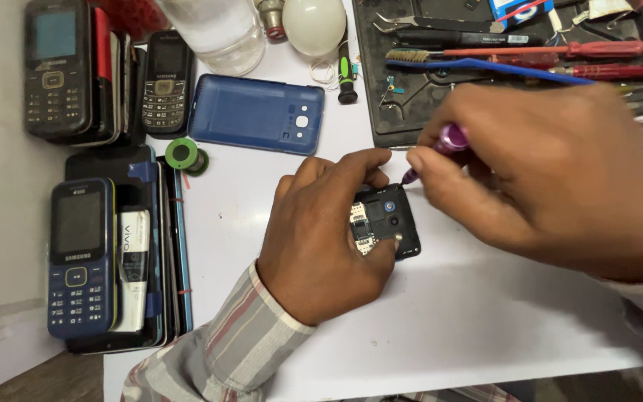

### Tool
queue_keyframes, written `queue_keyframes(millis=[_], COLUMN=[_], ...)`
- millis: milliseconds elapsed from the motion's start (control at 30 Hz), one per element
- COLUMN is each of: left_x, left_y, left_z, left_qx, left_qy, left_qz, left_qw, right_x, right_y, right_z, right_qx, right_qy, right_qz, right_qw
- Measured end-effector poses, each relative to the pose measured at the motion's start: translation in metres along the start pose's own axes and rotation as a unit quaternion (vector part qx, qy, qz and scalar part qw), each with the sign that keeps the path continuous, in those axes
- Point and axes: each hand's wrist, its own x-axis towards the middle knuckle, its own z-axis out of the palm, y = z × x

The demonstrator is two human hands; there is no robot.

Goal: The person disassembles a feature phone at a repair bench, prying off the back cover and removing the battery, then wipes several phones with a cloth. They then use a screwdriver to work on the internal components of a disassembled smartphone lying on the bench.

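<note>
The left hand (321, 234) lay on the white desk (440, 320), its fingers curled over an opened black phone (388, 223) with the back cover off, pinning it flat near the middle of the desk. The thumb pressed against the phone's lower edge, and a camera lens and a card slot showed between the fingers. The right hand (552, 175) came in from the right, its fingers pinched together around a small purple-handled screwdriver (440, 145) whose tip pointed down at the phone's upper edge; whether the tip touched could not be told.

Above the left hand lay a blue back cover (258, 113), inner side up, with a green spool of solder wire (184, 154) just beside its lower left corner. Two stacks of phones stood along the left edge, topped by a blue keypad phone (80, 257) and a black keypad phone (55, 67). A white bulb (314, 26) and a clear plastic bottle (213, 26) sat at the top. A black mat (388, 112) at upper right carried red-handled screwdrivers (604, 50), tweezers (426, 22) and a brush (411, 54).
</note>
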Motion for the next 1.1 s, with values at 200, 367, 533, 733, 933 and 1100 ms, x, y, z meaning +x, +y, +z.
queue_keyframes(millis=[200, 367, 533, 733, 933, 1100], left_x=[0.0, 0.0, 0.001, 0.001, 0.002, 0.002], left_y=[-0.003, -0.005, -0.008, -0.008, -0.005, -0.003], left_z=[0.0, 0.003, 0.005, 0.006, 0.003, -0.001], left_qx=[-0.003, -0.003, -0.004, 0.0, 0.004, 0.011], left_qy=[0.001, 0.001, 0.009, 0.015, 0.007, -0.018], left_qz=[0.009, 0.016, 0.02, 0.022, 0.018, -0.007], left_qw=[1.0, 1.0, 1.0, 1.0, 1.0, 1.0], right_x=[0.023, 0.041, 0.048, 0.042, 0.04, 0.037], right_y=[-0.011, -0.024, -0.038, -0.032, -0.023, -0.026], right_z=[-0.02, -0.033, -0.035, -0.033, -0.03, -0.029], right_qx=[-0.26, -0.34, -0.381, -0.354, -0.226, -0.23], right_qy=[-0.175, -0.3, -0.316, -0.338, -0.211, -0.212], right_qz=[0.049, 0.016, 0.016, -0.021, -0.131, -0.115], right_qw=[0.948, 0.891, 0.869, 0.872, 0.942, 0.943])
